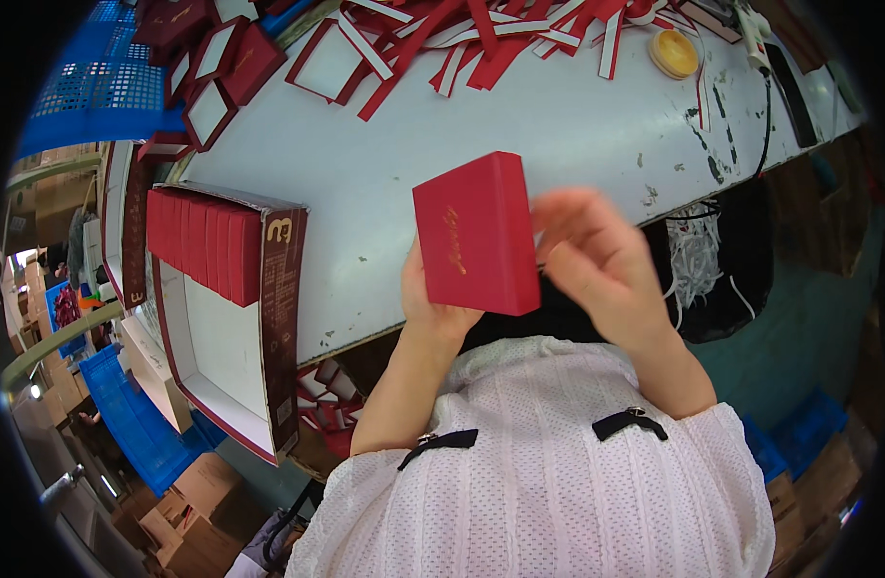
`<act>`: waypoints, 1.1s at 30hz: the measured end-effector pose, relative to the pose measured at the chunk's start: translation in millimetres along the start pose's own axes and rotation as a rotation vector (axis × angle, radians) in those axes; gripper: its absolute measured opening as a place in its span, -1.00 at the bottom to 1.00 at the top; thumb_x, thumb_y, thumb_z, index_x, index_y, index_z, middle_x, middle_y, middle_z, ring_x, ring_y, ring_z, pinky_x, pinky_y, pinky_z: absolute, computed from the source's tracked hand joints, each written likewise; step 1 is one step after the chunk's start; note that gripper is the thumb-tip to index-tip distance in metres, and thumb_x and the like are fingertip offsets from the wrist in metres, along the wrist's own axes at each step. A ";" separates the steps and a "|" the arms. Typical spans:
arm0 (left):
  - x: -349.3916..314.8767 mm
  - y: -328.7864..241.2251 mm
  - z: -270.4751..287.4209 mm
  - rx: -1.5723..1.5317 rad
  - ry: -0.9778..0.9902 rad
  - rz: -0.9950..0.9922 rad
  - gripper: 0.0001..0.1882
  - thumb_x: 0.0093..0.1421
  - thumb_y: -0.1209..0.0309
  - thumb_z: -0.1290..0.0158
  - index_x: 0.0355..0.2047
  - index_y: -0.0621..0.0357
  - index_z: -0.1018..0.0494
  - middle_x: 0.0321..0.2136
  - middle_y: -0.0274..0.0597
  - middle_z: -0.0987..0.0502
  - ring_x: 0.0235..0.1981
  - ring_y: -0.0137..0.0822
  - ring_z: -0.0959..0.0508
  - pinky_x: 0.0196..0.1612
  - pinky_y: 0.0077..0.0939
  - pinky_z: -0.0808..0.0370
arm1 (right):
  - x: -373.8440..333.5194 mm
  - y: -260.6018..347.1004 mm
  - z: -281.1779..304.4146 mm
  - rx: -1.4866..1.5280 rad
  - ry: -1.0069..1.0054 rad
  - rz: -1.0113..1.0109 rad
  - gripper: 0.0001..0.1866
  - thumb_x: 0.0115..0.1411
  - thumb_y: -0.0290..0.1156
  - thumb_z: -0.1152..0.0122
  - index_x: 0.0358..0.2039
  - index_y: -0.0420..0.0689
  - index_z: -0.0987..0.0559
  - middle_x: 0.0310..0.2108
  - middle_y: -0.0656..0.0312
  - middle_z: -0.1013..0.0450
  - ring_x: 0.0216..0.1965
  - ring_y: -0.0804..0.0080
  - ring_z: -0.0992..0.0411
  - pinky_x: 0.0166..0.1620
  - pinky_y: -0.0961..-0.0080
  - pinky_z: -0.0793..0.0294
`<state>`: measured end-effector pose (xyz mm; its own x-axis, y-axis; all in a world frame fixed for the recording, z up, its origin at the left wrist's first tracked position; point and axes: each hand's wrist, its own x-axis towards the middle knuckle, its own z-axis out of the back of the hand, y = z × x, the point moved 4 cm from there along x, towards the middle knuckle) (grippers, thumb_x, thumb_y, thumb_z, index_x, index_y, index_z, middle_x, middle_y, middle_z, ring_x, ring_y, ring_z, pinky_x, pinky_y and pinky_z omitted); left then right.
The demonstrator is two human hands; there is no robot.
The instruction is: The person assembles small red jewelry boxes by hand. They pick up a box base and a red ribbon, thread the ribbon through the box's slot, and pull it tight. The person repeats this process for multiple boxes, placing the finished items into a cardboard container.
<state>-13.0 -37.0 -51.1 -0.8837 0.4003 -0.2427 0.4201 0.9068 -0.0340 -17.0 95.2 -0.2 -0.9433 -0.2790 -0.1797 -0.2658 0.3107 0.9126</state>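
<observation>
A red square gift box (481, 241) with gold lettering on its face is held up over the near edge of the table. Behind and beneath it, my left hand (431, 306) grips the box, and most of its fingers are hidden. My right hand (601, 265) is close to the box's right side, fingers loosely bent and apart, slightly blurred; whether a fingertip touches the box I cannot tell. To the left, an open dark red carton (285, 337) holds a row of similar red boxes (204, 241) at its far end.
Red and white strips (481, 39) pile along the far side of the white table (365, 260). Open box parts (211, 111) heap at far left, near a blue crate (86, 91). A yellow tape roll (674, 53) lies far right. Below the right edge hangs a black bag (727, 289) with white scraps.
</observation>
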 end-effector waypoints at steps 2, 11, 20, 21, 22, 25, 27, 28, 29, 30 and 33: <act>-2.1 -9.5 3.2 0.217 -0.065 -0.108 -0.54 0.19 0.13 0.41 -0.10 0.24 -0.20 -0.20 -0.10 -0.36 -0.20 -0.22 -0.41 -0.17 -0.31 -0.38 | 0.6 -6.4 -12.7 0.137 0.059 -0.116 -0.87 0.08 -0.47 0.02 -0.35 -0.23 -0.37 -0.52 0.34 -0.32 -0.46 0.71 -0.28 -0.43 0.75 -0.29; -8.1 -37.2 -19.0 1.482 -0.131 -0.292 -0.71 -0.03 0.41 0.02 -0.29 0.24 -0.25 -0.34 -0.20 -0.37 -0.25 -0.36 -0.36 -0.15 -0.49 -0.27 | 23.3 -9.0 -23.2 -0.509 0.261 -0.038 -0.72 0.12 -0.32 0.10 -0.61 -0.25 -0.35 -0.73 0.35 -0.25 -0.63 0.63 -0.20 -0.54 0.59 -0.21; -54.0 -51.5 -37.0 1.588 0.241 -0.106 -0.91 0.01 0.43 0.03 -0.53 0.14 -0.29 -0.48 -0.21 -0.40 -0.29 -0.18 -0.37 -0.04 -0.20 -0.18 | 116.3 3.0 -14.5 -1.077 -0.103 0.588 -0.66 -0.09 -0.61 -0.01 -0.23 -0.07 -0.41 -0.19 0.11 -0.29 -0.39 0.20 -0.35 -0.38 0.46 -0.36; -62.5 -59.9 -41.4 1.481 0.213 -0.208 -0.93 0.02 0.45 0.05 -0.52 0.15 -0.30 -0.49 -0.23 -0.40 -0.30 -0.21 -0.37 -0.04 -0.22 -0.19 | 125.1 2.0 -14.9 -1.151 -0.094 0.611 -0.67 -0.09 -0.61 0.00 -0.24 -0.07 -0.42 -0.18 0.12 -0.27 -0.37 0.19 -0.35 -0.38 0.45 -0.36; -73.4 -71.6 -46.1 1.372 0.188 -0.308 -0.96 0.03 0.48 0.07 -0.51 0.15 -0.31 -0.50 -0.24 -0.39 -0.30 -0.23 -0.38 -0.04 -0.25 -0.20 | 133.3 1.7 -16.5 -1.225 -0.088 0.635 -0.68 -0.09 -0.62 0.00 -0.26 -0.06 -0.42 -0.18 0.13 -0.26 -0.35 0.18 -0.34 -0.37 0.43 -0.36; -112.1 -136.3 -61.8 1.013 0.241 -0.741 -0.83 0.13 0.34 0.17 -0.34 0.17 -0.30 -0.41 -0.13 -0.43 -0.23 -0.20 -0.40 0.03 -0.16 -0.13 | 154.1 -7.9 -11.6 -1.355 -0.059 0.703 -0.75 -0.10 -0.62 -0.01 -0.34 -0.09 -0.43 -0.21 0.15 -0.27 -0.35 0.19 -0.34 -0.37 0.43 -0.36; -143.6 -159.0 -85.8 0.860 -0.213 -1.144 -0.79 0.16 0.34 0.23 -0.33 0.22 -0.30 -0.35 -0.10 -0.42 -0.22 -0.22 -0.41 0.00 -0.23 -0.20 | 158.0 -12.6 0.3 -1.314 -0.058 0.722 -0.81 -0.10 -0.62 -0.02 -0.41 -0.13 -0.43 -0.25 0.16 -0.29 -0.38 0.21 -0.34 -0.38 0.46 -0.35; -153.2 -166.2 -86.1 0.876 -0.221 -1.112 -0.79 0.16 0.35 0.23 -0.33 0.24 -0.29 -0.34 -0.09 -0.42 -0.22 -0.24 -0.41 -0.02 -0.27 -0.23 | 158.2 -16.2 4.1 -1.231 -0.063 0.719 -0.84 -0.10 -0.63 -0.02 -0.44 -0.15 -0.42 -0.27 0.17 -0.30 -0.39 0.22 -0.35 -0.39 0.47 -0.35; -160.8 -173.8 -83.0 0.893 -0.226 -1.077 -0.80 0.16 0.37 0.23 -0.33 0.25 -0.29 -0.32 -0.09 -0.41 -0.21 -0.25 -0.41 -0.03 -0.32 -0.25 | 157.7 -17.1 6.6 -1.148 -0.073 0.715 -0.87 -0.10 -0.63 -0.03 -0.47 -0.17 -0.41 -0.29 0.17 -0.31 -0.40 0.23 -0.35 -0.40 0.49 -0.34; -166.5 -176.7 -76.2 0.903 -0.235 -1.041 -0.81 0.16 0.38 0.23 -0.33 0.26 -0.29 -0.31 -0.08 -0.41 -0.20 -0.27 -0.41 -0.05 -0.37 -0.27 | 154.3 -16.5 5.8 -1.086 -0.085 0.725 -0.89 -0.10 -0.62 -0.04 -0.48 -0.18 -0.41 -0.31 0.17 -0.32 -0.43 0.24 -0.35 -0.41 0.51 -0.34; -164.6 -176.1 -54.1 1.123 -0.441 -0.904 -0.84 0.15 0.42 0.18 -0.41 0.29 -0.32 -0.39 -0.20 -0.42 -0.32 -0.43 -0.41 -0.19 -0.57 -0.32 | 137.1 -10.2 -0.4 -0.954 -0.090 0.761 -0.91 -0.11 -0.62 -0.06 -0.51 -0.22 -0.41 -0.37 0.16 -0.34 -0.49 0.26 -0.34 -0.45 0.54 -0.33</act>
<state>47.3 -255.5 47.2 -0.8784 -0.4779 0.0085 -0.1011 0.1683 -0.9805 -143.6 53.3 -34.1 -0.8151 -0.2410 0.5268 0.5760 -0.4344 0.6925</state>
